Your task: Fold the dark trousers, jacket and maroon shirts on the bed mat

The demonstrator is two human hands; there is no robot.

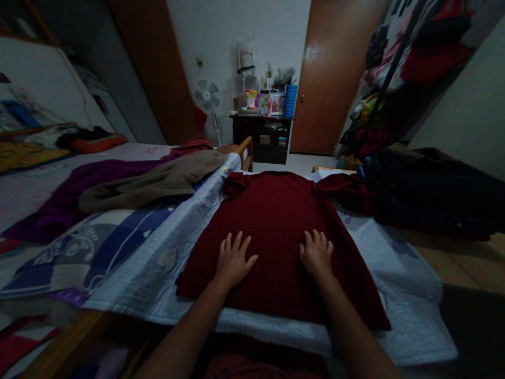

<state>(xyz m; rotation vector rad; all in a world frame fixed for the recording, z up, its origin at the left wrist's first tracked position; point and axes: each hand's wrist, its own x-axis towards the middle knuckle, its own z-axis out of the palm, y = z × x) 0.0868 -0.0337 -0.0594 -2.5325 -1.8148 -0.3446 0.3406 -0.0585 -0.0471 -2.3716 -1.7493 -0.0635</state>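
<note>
A dark red long-sleeved top (272, 210) lies spread out on a light blue cloth (189, 226), its hem toward me. One sleeve is bunched at the far left, and the other stretches off to the far right. On the left half of the garment, my left hand (233, 260) rests palm down with its fingers spread. My right hand (316, 255) lies palm down on the right half, fingers stretched forward and slightly apart. Neither hand grips the fabric.
Dark folded clothes (434, 189) are piled at the right. To the left, a grey-brown garment (153, 181) and a blue-and-white checked cloth (98, 242) lie on a bed. A white fan (208, 95) and a dark cabinet (260, 139) stand by the far wall.
</note>
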